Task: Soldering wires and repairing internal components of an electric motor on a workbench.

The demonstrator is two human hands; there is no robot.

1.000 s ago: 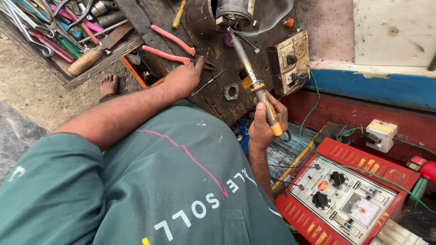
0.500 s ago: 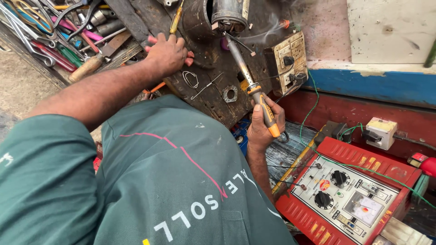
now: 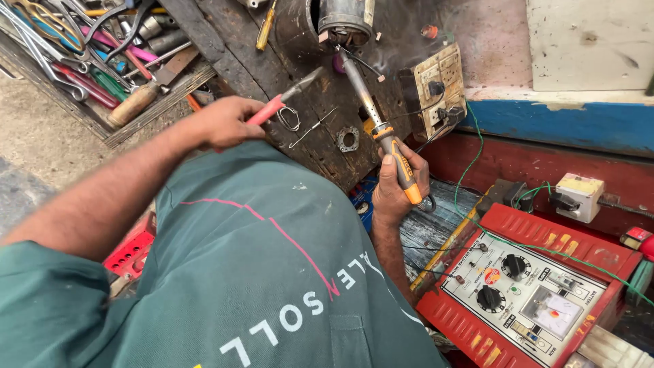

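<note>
Two bare hands are at work over a dark wooden board [image 3: 320, 146]. Nearest, the right hand [image 3: 398, 184] is closed around the orange-and-grey handle of a soldering iron [image 3: 381, 133], whose tip points up at a round metal motor housing [image 3: 344, 20] (thin smoke there). The left hand [image 3: 225, 123] clasps red-handled pliers [image 3: 283, 99]. Farther left lies a tray of tools [image 3: 82, 54]; a red charger box [image 3: 531, 293] sits at right.

Pliers [image 3: 283, 101] lie left of the soldering iron [image 3: 381, 133] on the workbench [image 3: 231, 48]; the meter box [image 3: 538, 293] sits lower right
</note>
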